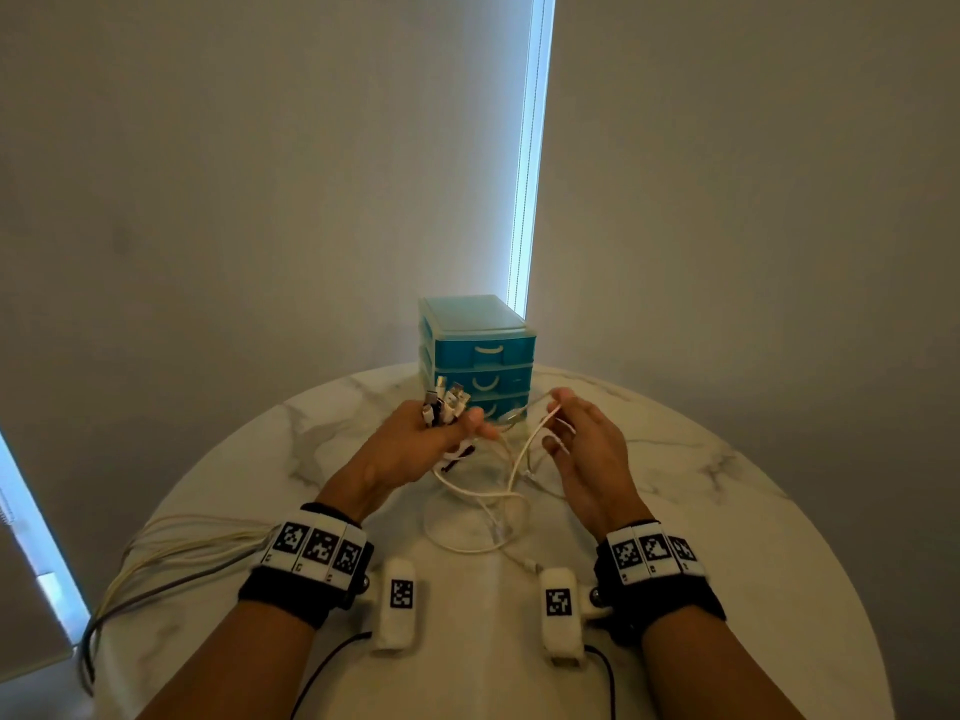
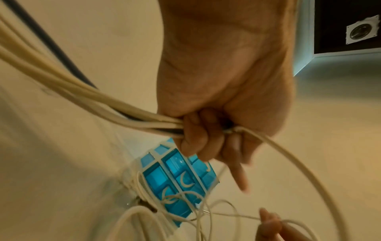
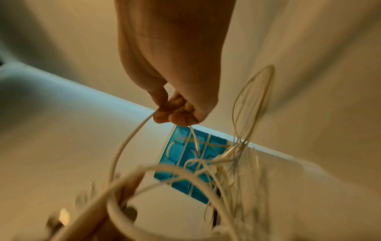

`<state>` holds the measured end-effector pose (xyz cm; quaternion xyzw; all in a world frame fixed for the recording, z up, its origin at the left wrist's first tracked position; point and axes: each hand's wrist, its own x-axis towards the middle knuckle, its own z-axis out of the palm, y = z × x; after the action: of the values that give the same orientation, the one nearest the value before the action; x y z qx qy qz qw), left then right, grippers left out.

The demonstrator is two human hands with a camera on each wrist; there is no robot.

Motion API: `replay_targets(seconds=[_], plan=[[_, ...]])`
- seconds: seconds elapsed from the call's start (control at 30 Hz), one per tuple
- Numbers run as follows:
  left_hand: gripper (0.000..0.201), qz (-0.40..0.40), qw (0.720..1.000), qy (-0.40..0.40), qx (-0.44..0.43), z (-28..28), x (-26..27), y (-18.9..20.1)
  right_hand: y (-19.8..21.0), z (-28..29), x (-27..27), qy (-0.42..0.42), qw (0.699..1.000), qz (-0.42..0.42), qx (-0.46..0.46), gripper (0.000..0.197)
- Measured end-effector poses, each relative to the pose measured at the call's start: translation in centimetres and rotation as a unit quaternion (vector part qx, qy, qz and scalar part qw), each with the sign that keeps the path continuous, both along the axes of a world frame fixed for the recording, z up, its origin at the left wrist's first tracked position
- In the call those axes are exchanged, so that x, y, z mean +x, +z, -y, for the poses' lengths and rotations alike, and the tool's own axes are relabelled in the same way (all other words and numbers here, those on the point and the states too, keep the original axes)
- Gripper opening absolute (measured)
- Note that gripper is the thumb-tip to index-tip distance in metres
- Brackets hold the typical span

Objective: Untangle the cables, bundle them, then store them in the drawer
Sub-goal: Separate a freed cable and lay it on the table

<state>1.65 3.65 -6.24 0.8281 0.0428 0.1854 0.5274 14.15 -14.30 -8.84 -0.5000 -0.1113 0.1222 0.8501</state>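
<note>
My left hand (image 1: pixel 415 444) grips a bunch of white and dark cables (image 2: pixel 86 97), and their plug ends (image 1: pixel 448 405) stick up above my fist. The long runs trail off the table's left edge (image 1: pixel 171 558). My right hand (image 1: pixel 576 433) pinches one thin white cable (image 1: pixel 545 423) just to the right; in the right wrist view the fingers (image 3: pixel 175 112) are curled round it. Loose white loops (image 1: pixel 483 506) lie tangled on the table between my hands. The blue drawer unit (image 1: pixel 478 356), with three drawers all closed, stands just behind them.
The round white marble table (image 1: pixel 727 485) carries everything. A wall is close behind the drawer unit, with a bright window strip (image 1: pixel 530 148). Black wires (image 1: pixel 322 672) run from my wrist cameras toward me.
</note>
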Motion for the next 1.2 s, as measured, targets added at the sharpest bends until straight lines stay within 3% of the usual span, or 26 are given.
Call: replay_targets(seconds=[0.1, 0.2, 0.43, 0.5, 0.6, 0.77, 0.87, 0.97, 1.1, 1.2], plan=[[0.028, 0.066, 0.983, 0.131, -0.108, -1.0, 0.7, -0.7, -0.2, 0.8, 0.7, -0.001, 0.995, -0.045, 0.092, 0.026], [0.028, 0.119, 0.956, 0.196, -0.181, -2.3, 1.3, -1.3, -0.2, 1.0, 0.8, 0.021, 0.989, -0.059, 0.136, 0.03], [0.031, 0.12, 0.969, 0.146, -0.159, -2.1, 1.4, -1.4, 0.4, 0.3, 0.1, 0.124, 0.972, -0.089, 0.176, 0.02], [0.032, 0.126, 0.964, 0.166, -0.164, -2.2, 1.4, -1.4, 0.2, 0.5, 0.4, 0.069, 0.972, -0.103, 0.198, 0.008], [0.032, 0.13, 0.963, 0.168, -0.165, -2.1, 1.3, -1.3, -0.8, 1.0, 1.1, -0.027, 0.968, -0.134, 0.208, 0.034], [0.028, 0.111, 0.974, 0.146, -0.136, -1.5, 1.2, -1.2, -1.0, -0.2, 1.1, -0.072, 0.99, -0.124, -0.005, 0.025], [0.027, 0.105, 0.976, 0.135, -0.135, -1.6, 1.1, -0.9, -0.6, -1.0, 0.7, -0.076, 0.989, -0.12, -0.028, 0.024], [0.028, 0.106, 0.98, 0.112, -0.124, -1.2, 0.9, -0.7, -0.2, -1.3, -0.2, -0.014, 0.993, -0.067, -0.094, 0.009], [0.027, 0.118, 0.981, 0.076, -0.131, -0.7, 0.7, -0.4, -1.1, -1.9, -1.6, 0.065, 0.95, 0.011, -0.304, 0.035], [0.026, 0.115, 0.981, 0.066, -0.142, -0.6, 0.8, -0.3, -1.3, -2.6, -1.7, 0.063, 0.939, 0.035, -0.336, 0.042]])
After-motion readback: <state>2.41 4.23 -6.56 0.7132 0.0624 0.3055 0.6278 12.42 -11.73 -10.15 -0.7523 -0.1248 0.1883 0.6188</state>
